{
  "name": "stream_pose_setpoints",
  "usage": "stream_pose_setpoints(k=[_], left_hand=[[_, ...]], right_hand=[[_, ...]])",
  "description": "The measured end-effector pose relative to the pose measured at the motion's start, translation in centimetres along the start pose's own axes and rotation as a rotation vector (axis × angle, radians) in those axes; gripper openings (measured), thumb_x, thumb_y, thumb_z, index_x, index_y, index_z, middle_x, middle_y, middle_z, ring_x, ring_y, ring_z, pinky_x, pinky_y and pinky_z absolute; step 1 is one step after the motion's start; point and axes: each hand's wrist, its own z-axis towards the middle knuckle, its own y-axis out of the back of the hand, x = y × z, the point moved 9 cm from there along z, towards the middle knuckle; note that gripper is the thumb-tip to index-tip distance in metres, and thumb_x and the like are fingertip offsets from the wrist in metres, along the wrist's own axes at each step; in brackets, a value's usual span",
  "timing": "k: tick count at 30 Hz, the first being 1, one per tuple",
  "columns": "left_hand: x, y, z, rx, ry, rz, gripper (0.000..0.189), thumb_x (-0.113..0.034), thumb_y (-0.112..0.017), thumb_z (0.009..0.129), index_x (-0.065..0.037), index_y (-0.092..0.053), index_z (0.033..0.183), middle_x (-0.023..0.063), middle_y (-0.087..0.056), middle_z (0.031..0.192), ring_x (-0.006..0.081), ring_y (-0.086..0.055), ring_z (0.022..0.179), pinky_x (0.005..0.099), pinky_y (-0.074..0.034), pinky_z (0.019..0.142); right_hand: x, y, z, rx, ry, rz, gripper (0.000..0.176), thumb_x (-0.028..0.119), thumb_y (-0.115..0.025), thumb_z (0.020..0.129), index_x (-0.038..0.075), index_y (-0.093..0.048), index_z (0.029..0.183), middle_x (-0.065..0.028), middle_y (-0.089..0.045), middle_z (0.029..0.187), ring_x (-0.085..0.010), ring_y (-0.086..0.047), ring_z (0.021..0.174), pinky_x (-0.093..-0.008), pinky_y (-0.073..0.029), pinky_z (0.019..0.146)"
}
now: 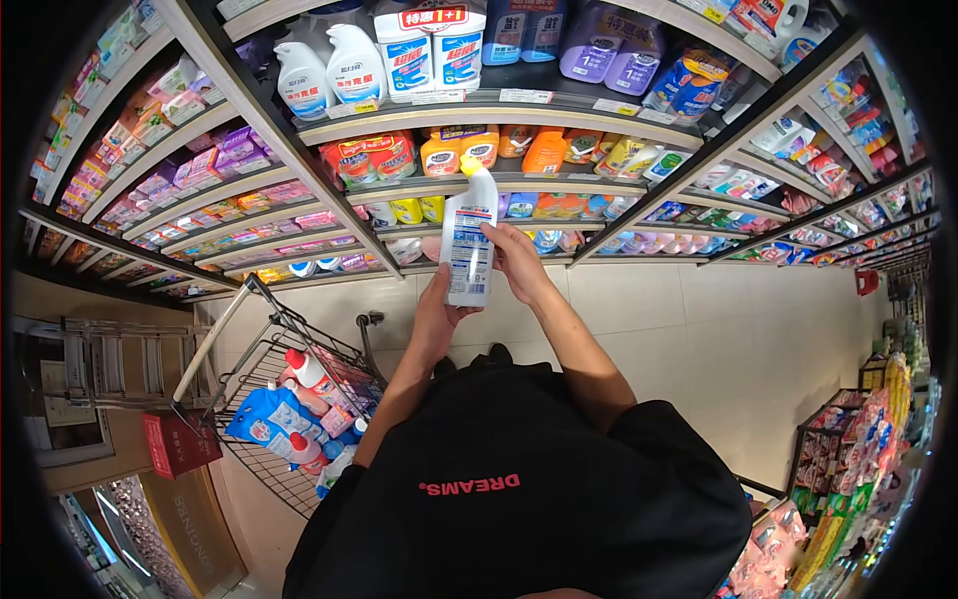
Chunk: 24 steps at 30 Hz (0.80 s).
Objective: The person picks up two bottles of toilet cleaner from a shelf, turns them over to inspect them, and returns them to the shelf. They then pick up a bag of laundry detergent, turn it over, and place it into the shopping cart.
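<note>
Here we hold a white bottle (467, 250) with a yellow cap upright in front of the shelves (499, 112), raised to about the level of the third shelf board. Our left hand (436, 317) comes up from below and takes the bottle at its base, the grip closed around the bottom edge with the thumb on the side facing us. Our right hand (519, 262) meets it from the right, fingers wrapped onto the printed label at mid-height, so that grip too is clamped on the bottle. The bottle touches no shelf; it hangs in the air between both hands, above the pale tiled floor (699, 329).

To our left, just beside our left forearm, stands a wire shopping cart (261, 351). Inside it lie a blue pouch (267, 417) and a white bottle with a red cap (304, 367), along with a few smaller packs we cannot make out.

Behind the bottle, the shelves carry rows of cleaning products: white spray bottles (329, 70) on the top board and orange bottles (544, 150) one board lower. Our black shirt (519, 499) fills the lower part of the view.
</note>
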Motion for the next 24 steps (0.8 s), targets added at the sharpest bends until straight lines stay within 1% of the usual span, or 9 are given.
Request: stream_pose_setpoints(k=[3,6,10,12,13,16,17,20,24], left_hand=[[0.1,-0.1,0.1,0.011,-0.003,-0.006,0.053,-0.047,-0.034,0.106,-0.005,-0.049,0.134,0.0109,-0.066,0.118,0.0254,-0.067,0.103,0.037,-0.054,0.082],[0.0,-0.3,-0.1,0.013,-0.005,-0.001,0.051,-0.045,-0.034,0.107,-0.005,-0.051,0.133,0.0103,-0.066,0.117,0.0242,-0.067,0.1,0.0375,-0.054,0.082],[-0.4,-0.9,-0.5,-0.036,-0.041,0.063,0.046,-0.04,-0.041,0.106,-0.004,-0.051,0.132,0.0094,-0.066,0.115,0.0211,-0.066,0.098,0.0361,-0.054,0.082],[-1.1,-1.1,-0.7,-0.108,-0.133,0.498,0.045,-0.031,-0.055,0.102,-0.002,-0.049,0.136,0.0088,-0.064,0.116,0.0185,-0.064,0.099,0.0334,-0.053,0.081],[-0.8,-1.4,-0.8,-0.105,-0.131,0.5,0.045,-0.031,-0.055,0.102,-0.002,-0.049,0.136,0.0088,-0.064,0.116,0.0185,-0.064,0.099,0.0334,-0.053,0.081],[-3.4,-4.1,-2.2,-0.079,-0.399,0.797,0.067,-0.023,-0.076,0.087,-0.003,-0.045,0.144,0.0135,-0.055,0.122,0.0195,-0.059,0.103,0.0313,-0.052,0.077],[-3.8,-4.7,-2.5,-0.075,-0.4,0.799,0.067,-0.023,-0.076,0.087,-0.003,-0.045,0.144,0.0135,-0.055,0.122,0.0195,-0.059,0.103,0.0313,-0.052,0.077],[-5.4,-7.9,-3.8,0.019,-0.569,0.931,0.072,-0.021,-0.079,0.083,-0.005,-0.044,0.144,0.0139,-0.052,0.115,0.0217,-0.057,0.102,0.0321,-0.051,0.078],[-4.5,-8.1,-3.9,0.036,-0.563,0.994,0.073,-0.021,-0.08,0.083,-0.004,-0.044,0.144,0.0134,-0.053,0.113,0.0217,-0.057,0.1,0.0324,-0.051,0.078]], right_hand=[[-0.1,0.2,-0.2,0.004,-0.025,-0.014,0.023,0.034,-0.063,0.097,0.012,-0.063,0.106,0.0002,-0.068,0.1,-0.0103,-0.063,0.092,-0.0281,-0.047,0.085],[-0.2,0.1,-0.3,-0.002,-0.044,-0.009,0.026,0.035,-0.063,0.098,0.012,-0.063,0.109,-0.0005,-0.067,0.104,-0.0096,-0.062,0.093,-0.0279,-0.047,0.085],[0.2,-0.6,-0.9,-0.003,-0.043,-0.026,0.037,0.04,-0.066,0.095,0.009,-0.061,0.114,-0.001,-0.067,0.102,-0.0093,-0.064,0.09,-0.0275,-0.05,0.078],[-0.1,-1.0,-0.9,0.025,-0.017,-0.006,0.041,0.037,-0.068,0.094,0.006,-0.058,0.119,-0.0027,-0.067,0.103,-0.0116,-0.064,0.091,-0.0313,-0.052,0.078],[-0.3,-1.0,-0.9,0.022,-0.016,-0.003,0.041,0.037,-0.068,0.094,0.006,-0.058,0.119,-0.0027,-0.067,0.103,-0.0116,-0.064,0.091,-0.0313,-0.052,0.078],[-0.8,0.1,-0.6,0.013,-0.026,0.247,0.04,0.031,-0.068,0.092,0.004,-0.057,0.119,-0.0066,-0.065,0.099,-0.0185,-0.065,0.089,-0.0356,-0.053,0.08],[-1.9,0.2,-0.7,0.042,-0.134,0.388,0.048,0.043,-0.063,0.09,0.004,-0.057,0.118,-0.009,-0.063,0.099,-0.0228,-0.064,0.091,-0.0385,-0.053,0.082],[-1.1,-0.6,-0.2,0.244,-0.07,0.816,0.078,0.057,-0.06,0.082,-0.003,-0.046,0.13,-0.0125,-0.057,0.104,-0.0232,-0.057,0.089,-0.0377,-0.05,0.084],[0.6,-1.1,-1.0,0.351,0.04,0.838,0.093,0.063,-0.058,0.079,-0.005,-0.039,0.139,-0.0147,-0.055,0.104,-0.0244,-0.053,0.091,-0.0399,-0.045,0.088]])
